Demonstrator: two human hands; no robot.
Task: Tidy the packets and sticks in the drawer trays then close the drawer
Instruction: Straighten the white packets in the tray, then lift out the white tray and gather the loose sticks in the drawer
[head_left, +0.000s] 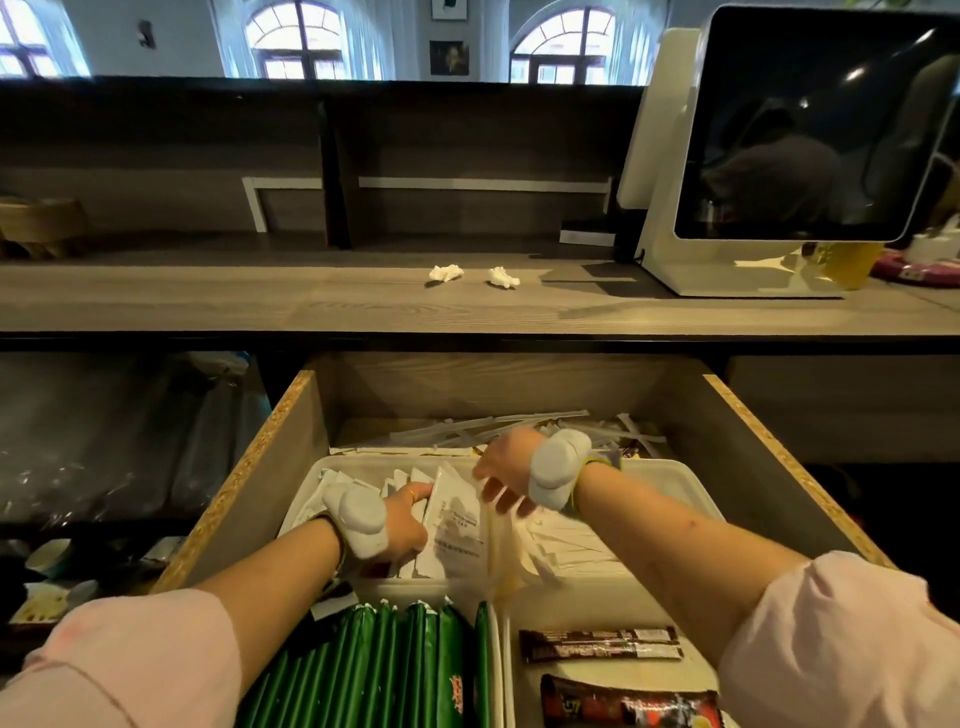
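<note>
Nearest the camera, two pink sleeves (119, 670) frame the open drawer (753, 415), and just beyond them lie green stick packets (395, 670) packed side by side in a front tray, their red print too blurred to read. In the white tray to their right rest dark coffee sticks (600, 644); the lower one shows "G7", the rest of its label unreadable.

Further in, a white tray (691, 480) holds white paper packets (457, 525) standing on edge. The left hand (402, 525) has its fingers (418, 491) curled against the upright row, apparently bracing it so it does not topple. The right hand (506, 475) reaches down from above with its fingers half spread over the packets' top edges; whether it pinches one cannot be told, as that area is motion-blurred. The front packet carries lines of small grey print, illegible here.

Behind the tray, clear wrapped sticks (488, 428) lie criss-crossed at the drawer's back, probably tidying left to do. The drawer stands fully out under the counter (260, 296), where two crumpled tissues (447, 273) and a dark-screened terminal (810, 130) sit.
</note>
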